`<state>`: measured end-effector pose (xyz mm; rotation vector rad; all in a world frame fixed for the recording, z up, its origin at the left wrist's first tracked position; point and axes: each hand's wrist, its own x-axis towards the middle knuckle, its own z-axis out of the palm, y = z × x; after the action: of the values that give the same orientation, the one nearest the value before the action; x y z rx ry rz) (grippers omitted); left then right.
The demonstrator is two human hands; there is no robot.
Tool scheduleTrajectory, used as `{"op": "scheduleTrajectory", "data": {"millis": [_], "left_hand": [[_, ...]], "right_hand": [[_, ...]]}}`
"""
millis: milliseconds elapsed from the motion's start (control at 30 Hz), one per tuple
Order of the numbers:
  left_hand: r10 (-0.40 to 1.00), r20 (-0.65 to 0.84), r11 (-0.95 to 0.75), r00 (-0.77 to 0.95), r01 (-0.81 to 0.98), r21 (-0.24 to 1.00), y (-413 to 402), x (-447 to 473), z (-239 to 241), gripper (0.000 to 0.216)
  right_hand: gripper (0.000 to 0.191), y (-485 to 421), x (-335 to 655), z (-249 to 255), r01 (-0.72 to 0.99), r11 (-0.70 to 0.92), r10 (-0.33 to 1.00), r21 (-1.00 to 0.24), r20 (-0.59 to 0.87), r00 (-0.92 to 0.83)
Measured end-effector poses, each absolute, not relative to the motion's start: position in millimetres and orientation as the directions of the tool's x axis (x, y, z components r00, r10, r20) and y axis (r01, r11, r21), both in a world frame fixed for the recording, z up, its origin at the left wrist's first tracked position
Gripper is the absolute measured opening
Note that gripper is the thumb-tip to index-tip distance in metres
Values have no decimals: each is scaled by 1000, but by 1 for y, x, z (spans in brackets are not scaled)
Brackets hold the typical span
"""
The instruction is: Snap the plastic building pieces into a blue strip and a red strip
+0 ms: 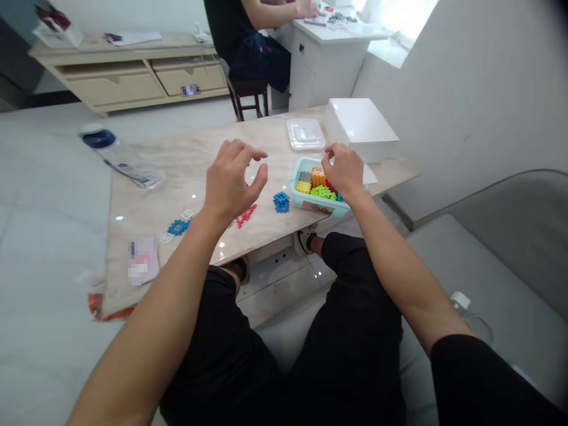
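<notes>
My left hand hovers over the table, thumb and forefinger apart, with nothing between them. Below it, partly hidden by the wrist, lie red plastic pieces. My right hand is above a light-blue basket, its fingers curled into a pinch; whatever may be in them is hidden. Inside the basket sit notched interlocking blocks: yellow, orange, lime green and grey, with some red behind the hand. A small blue block stack stands left of the basket. Farther left is a flat blue piece with white pieces beside it.
A clear plastic lid and a white box are at the table's far right. At the left lie a clear bottle and a pink-and-white packet. Another person sits at a white desk behind.
</notes>
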<state>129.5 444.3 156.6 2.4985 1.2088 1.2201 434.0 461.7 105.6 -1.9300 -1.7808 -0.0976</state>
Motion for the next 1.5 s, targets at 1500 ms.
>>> {"op": "scheduleTrajectory", "data": {"millis": [1500], "left_hand": [[993,105,-31,-59,719,694,474,-42,50,27]], "right_hand": [[59,527,278,-16,874,470,818,-122,-311,-483]]}}
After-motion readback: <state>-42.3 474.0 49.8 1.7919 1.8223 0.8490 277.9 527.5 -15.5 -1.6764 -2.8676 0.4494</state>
